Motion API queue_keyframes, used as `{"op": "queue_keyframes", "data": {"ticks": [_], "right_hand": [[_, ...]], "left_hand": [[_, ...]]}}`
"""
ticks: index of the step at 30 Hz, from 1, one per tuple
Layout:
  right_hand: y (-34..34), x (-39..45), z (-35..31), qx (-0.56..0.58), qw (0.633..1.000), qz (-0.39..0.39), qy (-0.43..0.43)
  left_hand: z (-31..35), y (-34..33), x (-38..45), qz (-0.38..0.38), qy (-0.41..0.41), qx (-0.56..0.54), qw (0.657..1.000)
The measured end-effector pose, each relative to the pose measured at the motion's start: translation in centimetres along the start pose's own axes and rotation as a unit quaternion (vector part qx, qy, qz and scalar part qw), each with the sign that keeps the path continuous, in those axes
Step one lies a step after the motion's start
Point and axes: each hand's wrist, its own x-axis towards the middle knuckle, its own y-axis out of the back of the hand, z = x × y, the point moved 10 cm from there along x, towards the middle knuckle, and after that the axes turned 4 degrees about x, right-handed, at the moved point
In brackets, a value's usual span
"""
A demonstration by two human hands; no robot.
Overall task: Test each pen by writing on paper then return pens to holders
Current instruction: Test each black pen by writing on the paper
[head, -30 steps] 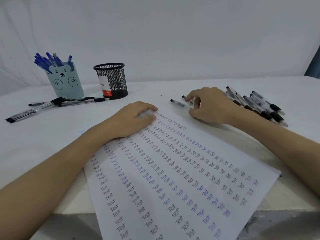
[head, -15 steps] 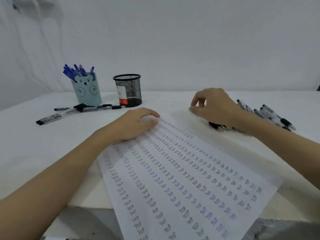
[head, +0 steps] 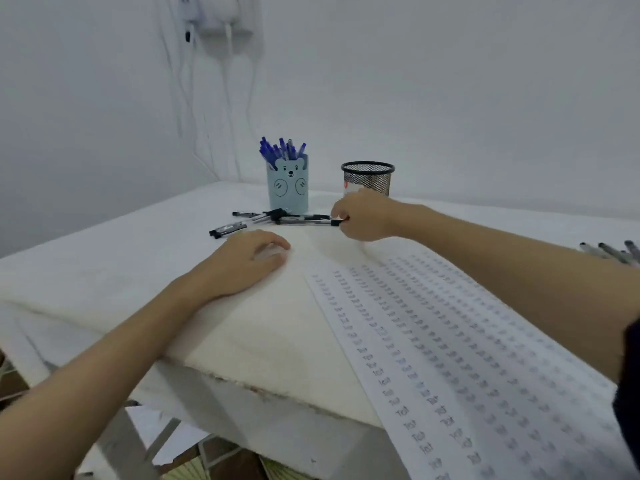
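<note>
Clearly black-capped, clear-barrelled pen (head: 308, 221) lies flat.

White table (head: 104, 271), paper (head: 467, 341), pens (head: 277, 218), holders (head: 287, 188)

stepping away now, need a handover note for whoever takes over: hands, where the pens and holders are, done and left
Left hand rests, fingers loosely curled, on the table, holding nothing.
Right hand pinches the end of a black pen in the loose black pens before the holders.
Bear holder holds blue pens; mesh holder looks empty.
Paper is filled with test rows.
Left: black pens into a holder; more pens lie far right.
</note>
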Motion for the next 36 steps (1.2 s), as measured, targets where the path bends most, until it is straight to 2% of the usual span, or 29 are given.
{"op": "queue_keyframes", "data": {"ticks": [3, 7, 11, 16, 25, 30, 34, 36], "right_hand": [[-2.2, 2.0, -0.6, -0.02, 0.999, -0.015, -0.023], [-2.2, 3.2, -0.7, -0.066, 0.996, 0.026, -0.044], [-2.2, 4.3, -0.8, -0.09, 0.993, 0.068, -0.018], [-2.1, 4.5, -0.8, -0.068, 0.993, 0.093, -0.004], [-1.7, 3.4, -0.5, -0.01, 0.999, 0.039, 0.001], [0.2, 1.7, 1.3, 0.063, 0.996, 0.058, -0.019], [-1.8, 0.1, 2.1, 0.063, 0.998, -0.012, -0.026], [-2.2, -0.2, 2.1, 0.055, 0.998, 0.018, -0.028]], "left_hand": [[-0.8, -0.1, -0.1, 0.012, 0.001, -0.015, 1.0], [-0.9, -0.2, 0.1, 0.017, -0.008, -0.016, 1.0], [-1.1, -0.4, 0.3, 0.012, -0.011, -0.013, 1.0], [-0.9, -0.4, 0.2, 0.013, -0.015, -0.009, 1.0], [-1.0, -0.4, 0.2, 0.012, -0.012, -0.014, 1.0], [-1.0, -0.4, 0.0, 0.01, -0.008, -0.015, 1.0], [-0.8, -0.4, -0.1, 0.011, -0.003, -0.005, 1.0], [-0.7, -0.4, -0.1, 0.009, -0.001, 0.003, 1.0]]}}
